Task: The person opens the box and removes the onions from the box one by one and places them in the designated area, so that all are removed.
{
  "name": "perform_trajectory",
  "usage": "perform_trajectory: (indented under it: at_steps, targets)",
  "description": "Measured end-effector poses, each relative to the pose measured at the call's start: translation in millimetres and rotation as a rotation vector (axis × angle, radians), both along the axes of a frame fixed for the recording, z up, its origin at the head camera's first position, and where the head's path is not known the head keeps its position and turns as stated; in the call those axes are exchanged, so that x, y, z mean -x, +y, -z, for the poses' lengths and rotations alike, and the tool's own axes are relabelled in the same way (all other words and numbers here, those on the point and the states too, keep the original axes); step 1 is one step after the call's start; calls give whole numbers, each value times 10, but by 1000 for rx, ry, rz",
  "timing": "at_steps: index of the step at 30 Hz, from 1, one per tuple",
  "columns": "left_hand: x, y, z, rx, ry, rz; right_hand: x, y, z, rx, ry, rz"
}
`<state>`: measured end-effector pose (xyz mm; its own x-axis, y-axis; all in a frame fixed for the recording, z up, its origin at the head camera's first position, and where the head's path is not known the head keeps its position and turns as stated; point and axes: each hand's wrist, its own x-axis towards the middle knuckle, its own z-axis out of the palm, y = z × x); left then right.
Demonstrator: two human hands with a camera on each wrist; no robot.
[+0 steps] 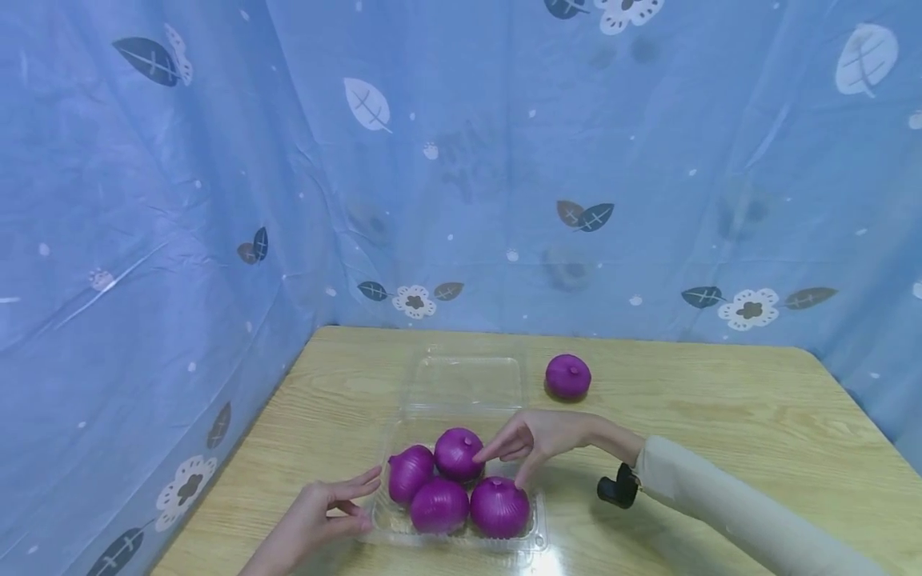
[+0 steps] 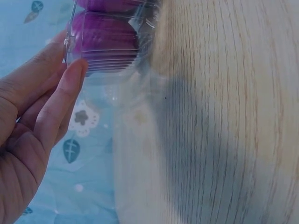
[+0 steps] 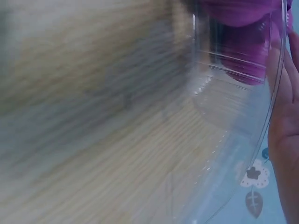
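Note:
A clear plastic clamshell container stands on the table with its lid folded back. Inside it sit several purple onions. At the near left side of the container, my left hand pinches the rim between thumb and fingers. My right hand reaches over the right side, index fingertip at the back onion and thumb at the front right onion. Its fingers are extended, not wrapped round either one. Only part of the right hand shows in the right wrist view, through the clear plastic.
Another purple onion lies on the wooden table, behind my right hand and right of the lid. A blue patterned curtain hangs behind and along the left side of the table. A black device hangs at my right wrist.

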<state>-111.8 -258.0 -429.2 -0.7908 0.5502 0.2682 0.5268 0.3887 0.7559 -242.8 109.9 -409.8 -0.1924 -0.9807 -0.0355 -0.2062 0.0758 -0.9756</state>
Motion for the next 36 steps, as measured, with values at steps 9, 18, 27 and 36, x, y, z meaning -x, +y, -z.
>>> perform_trajectory:
  at_steps: [9,18,27,36]
  targets:
    - [-11,105,17,1,-101,11,-83,-163,0,-229,24,-69]
    - [-19,124,-6,-20,-61,-10,-137,-202,-67,-363,207,-111]
    - [-21,136,-11,-19,-70,-19,-173,-190,-156,-402,281,-107]
    - [-32,72,-56,8,-24,-27,-94,-79,-271,-249,184,-26]
